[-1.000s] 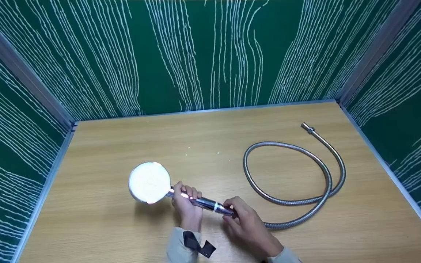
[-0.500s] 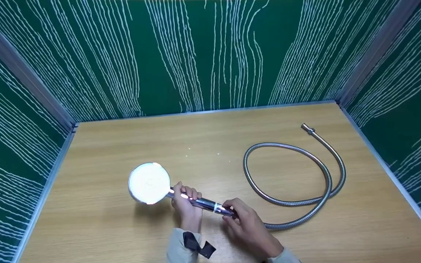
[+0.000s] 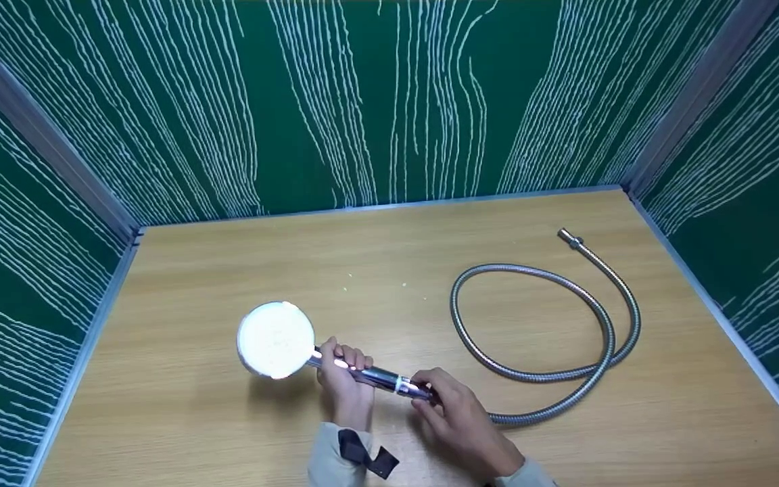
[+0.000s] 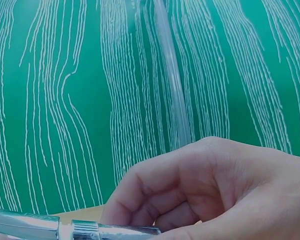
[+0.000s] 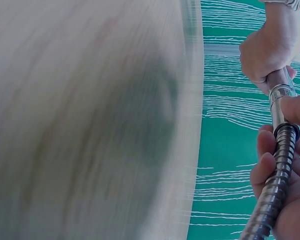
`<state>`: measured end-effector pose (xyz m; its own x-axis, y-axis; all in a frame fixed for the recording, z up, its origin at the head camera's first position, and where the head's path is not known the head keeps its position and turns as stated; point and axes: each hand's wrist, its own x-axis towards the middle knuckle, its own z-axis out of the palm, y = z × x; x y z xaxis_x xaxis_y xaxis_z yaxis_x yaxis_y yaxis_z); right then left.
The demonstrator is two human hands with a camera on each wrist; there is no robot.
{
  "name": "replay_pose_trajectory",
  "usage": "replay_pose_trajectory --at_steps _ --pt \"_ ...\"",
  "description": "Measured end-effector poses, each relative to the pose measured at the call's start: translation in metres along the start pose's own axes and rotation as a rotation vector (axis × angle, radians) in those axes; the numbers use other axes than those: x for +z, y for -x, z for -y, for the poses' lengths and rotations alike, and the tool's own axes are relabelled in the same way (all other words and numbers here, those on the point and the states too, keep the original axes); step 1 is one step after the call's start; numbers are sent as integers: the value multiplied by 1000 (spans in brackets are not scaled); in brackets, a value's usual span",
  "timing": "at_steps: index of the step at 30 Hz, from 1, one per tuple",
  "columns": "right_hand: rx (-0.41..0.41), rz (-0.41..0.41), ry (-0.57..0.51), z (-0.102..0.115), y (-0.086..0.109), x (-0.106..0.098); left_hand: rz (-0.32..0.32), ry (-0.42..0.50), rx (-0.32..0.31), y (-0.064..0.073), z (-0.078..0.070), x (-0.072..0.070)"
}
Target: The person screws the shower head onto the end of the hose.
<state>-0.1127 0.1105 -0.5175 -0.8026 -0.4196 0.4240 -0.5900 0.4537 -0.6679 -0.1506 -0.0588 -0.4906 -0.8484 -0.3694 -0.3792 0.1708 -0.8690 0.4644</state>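
Observation:
A chrome shower head (image 3: 276,340), its round face glaring white, is tilted up over the table. My left hand (image 3: 347,385) grips its handle (image 3: 379,377) just below the head. At the handle's lower end, my right hand (image 3: 454,416) pinches the connector where the metal shower hose (image 3: 531,416) meets it. The right wrist view shows the ribbed hose (image 5: 275,195) running up to the handle, with fingers (image 5: 264,170) of the right hand around the joint and the left hand (image 5: 272,50) beyond. In the left wrist view, the right hand (image 4: 190,185) curls over the connector (image 4: 125,231).
Across the right of the wooden table (image 3: 227,264) the hose lies in a loop, its free end nut (image 3: 571,238) toward the back right corner. Green panels (image 3: 423,101) with white wavy lines wall the back and sides. A black strap (image 3: 366,453) hangs at the left sleeve.

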Motion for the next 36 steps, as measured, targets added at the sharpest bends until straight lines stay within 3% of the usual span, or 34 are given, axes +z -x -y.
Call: replay_pose_trajectory --at_steps 6,36 --pt "66 57 15 2 1 -2 -1 4 2 -1 1 -2" --pt "59 53 49 3 0 -2 3 14 1 0 -1 -2"
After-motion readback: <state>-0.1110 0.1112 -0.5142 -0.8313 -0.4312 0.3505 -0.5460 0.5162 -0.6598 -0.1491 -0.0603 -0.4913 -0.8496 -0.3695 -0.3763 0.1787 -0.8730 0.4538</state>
